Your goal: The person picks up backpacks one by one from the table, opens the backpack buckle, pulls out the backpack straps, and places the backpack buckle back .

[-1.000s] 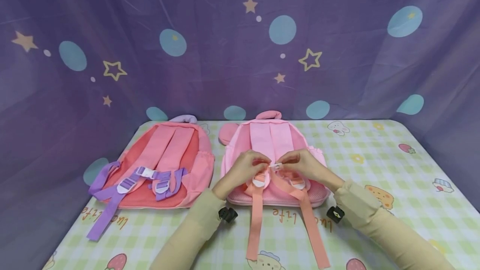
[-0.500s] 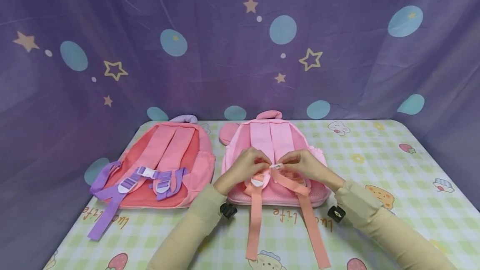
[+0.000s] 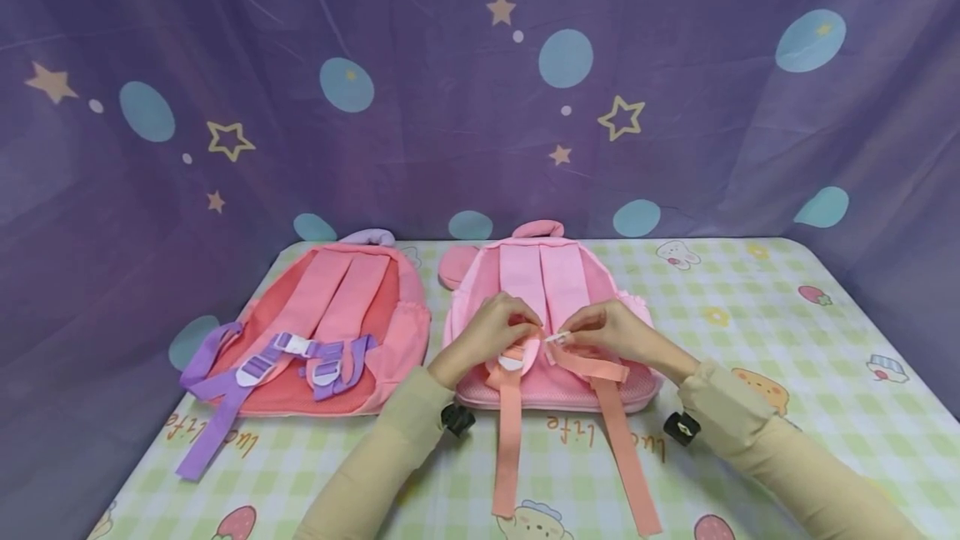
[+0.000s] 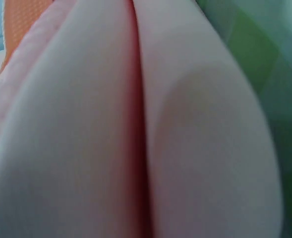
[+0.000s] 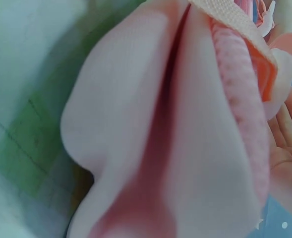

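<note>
A pink backpack (image 3: 521, 273) lies with its shoulder straps up, in the middle of the head view. Above its lower part, my left hand (image 3: 498, 327) pinches an orange strap between thumb and fingertips. My right hand (image 3: 611, 330) pinches a small white buckle (image 3: 557, 338), tilted, close to the left fingertips. An orange webbing strap (image 3: 588, 365) trails from the buckle. A white strap adjuster (image 3: 512, 362) sits below my left hand. Fingertips partly cover the buckle. Both wrist views are mostly filled by the backpack's pink fabric (image 4: 86, 124), blurred.
On the left lies a coral backpack (image 3: 288, 298) with purple straps (image 3: 217, 432) and a joined white buckle. Two orange strap tails (image 3: 626, 465) hang towards the front over the checked tablecloth (image 3: 750, 340). A purple curtain (image 3: 450, 173) stands behind the table.
The white buckle has tilted and dropped slightly. My right hand has shifted a little to the right, and the orange strap below it has bent outward. My left hand stays about where it was.
</note>
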A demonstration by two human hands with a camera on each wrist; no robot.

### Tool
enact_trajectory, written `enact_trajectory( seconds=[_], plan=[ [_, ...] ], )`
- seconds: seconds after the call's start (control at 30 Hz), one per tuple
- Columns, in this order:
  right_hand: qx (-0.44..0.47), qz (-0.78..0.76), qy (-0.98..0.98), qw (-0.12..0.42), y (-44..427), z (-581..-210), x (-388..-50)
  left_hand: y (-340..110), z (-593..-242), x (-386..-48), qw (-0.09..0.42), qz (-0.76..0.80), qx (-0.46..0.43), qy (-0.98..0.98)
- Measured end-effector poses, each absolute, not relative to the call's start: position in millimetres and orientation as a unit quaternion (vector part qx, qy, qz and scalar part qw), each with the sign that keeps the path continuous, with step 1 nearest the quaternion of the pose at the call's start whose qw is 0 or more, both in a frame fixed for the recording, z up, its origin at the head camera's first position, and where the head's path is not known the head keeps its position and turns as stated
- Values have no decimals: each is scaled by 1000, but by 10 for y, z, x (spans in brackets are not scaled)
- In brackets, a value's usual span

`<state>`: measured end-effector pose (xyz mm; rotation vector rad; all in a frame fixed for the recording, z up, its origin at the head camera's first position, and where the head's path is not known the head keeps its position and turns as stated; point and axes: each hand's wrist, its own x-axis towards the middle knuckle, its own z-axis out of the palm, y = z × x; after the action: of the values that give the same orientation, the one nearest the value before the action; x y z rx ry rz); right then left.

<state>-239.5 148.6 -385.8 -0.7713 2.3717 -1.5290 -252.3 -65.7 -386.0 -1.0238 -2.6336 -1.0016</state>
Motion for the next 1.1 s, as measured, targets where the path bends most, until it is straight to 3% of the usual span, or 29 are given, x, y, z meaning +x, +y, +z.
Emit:
enact_trajectory(
  seconds=[0.6, 0.97, 1.1],
  plan=[
    [-256, -546, 784, 147, 1570, -3848, -2314, -651, -3883, -2530, 56, -328, -331, -883],
    [-272, -544, 781, 140, 1639, -3872, -2261, -654, -3889, -2528, 54, -327, -339, -880],
    [-267, -550, 778, 143, 1640, -3863, -2245, -655, -3887, -2526, 30, -331, -351, -875]
  ],
)
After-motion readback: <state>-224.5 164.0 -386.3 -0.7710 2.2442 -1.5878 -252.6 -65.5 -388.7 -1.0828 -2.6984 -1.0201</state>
